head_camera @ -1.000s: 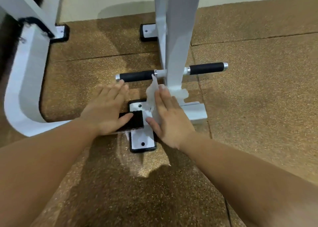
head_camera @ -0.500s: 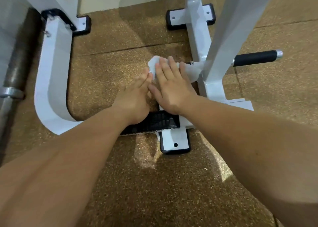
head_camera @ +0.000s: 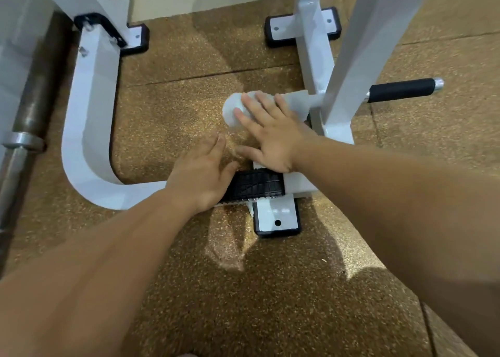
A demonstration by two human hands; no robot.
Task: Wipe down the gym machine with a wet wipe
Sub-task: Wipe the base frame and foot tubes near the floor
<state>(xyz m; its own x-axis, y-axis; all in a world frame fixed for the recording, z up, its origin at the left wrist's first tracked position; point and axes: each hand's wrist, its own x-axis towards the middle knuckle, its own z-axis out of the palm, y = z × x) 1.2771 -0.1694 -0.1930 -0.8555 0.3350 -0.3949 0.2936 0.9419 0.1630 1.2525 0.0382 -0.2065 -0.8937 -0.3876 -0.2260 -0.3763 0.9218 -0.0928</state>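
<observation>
The wet wipe (head_camera: 231,112) lies draped over the left-hand grip of the low crossbar, wrapped round its end so that I can see nothing of the grip beneath it. My right hand (head_camera: 273,140) lies flat on top of it, fingers straight and spread, pressing the cloth onto the bar rather than pinching it. My left hand (head_camera: 201,179) holds nothing; its fingers are loosely extended and it rests at the near end of the black ribbed tread pad (head_camera: 257,185) on the base beam, as a brace, I judge. The step in hand looks to me like wiping that grip along its length. The matching black foam grip (head_camera: 400,90) on the far side of the white upright (head_camera: 359,59) is bare, with the wipe nowhere near it, so I count it as not done. Beyond these, the curved white base tube (head_camera: 86,118), the near foot plate (head_camera: 277,217) and the two far ones remain. No wet sheen shows on the paint, so I cannot tell which, if any, are already cleaned. I judge that most of the machine is left to wipe. A barbell (head_camera: 24,99) lies on the speckled rubber floor (head_camera: 270,302) at far left, apart from the work.
</observation>
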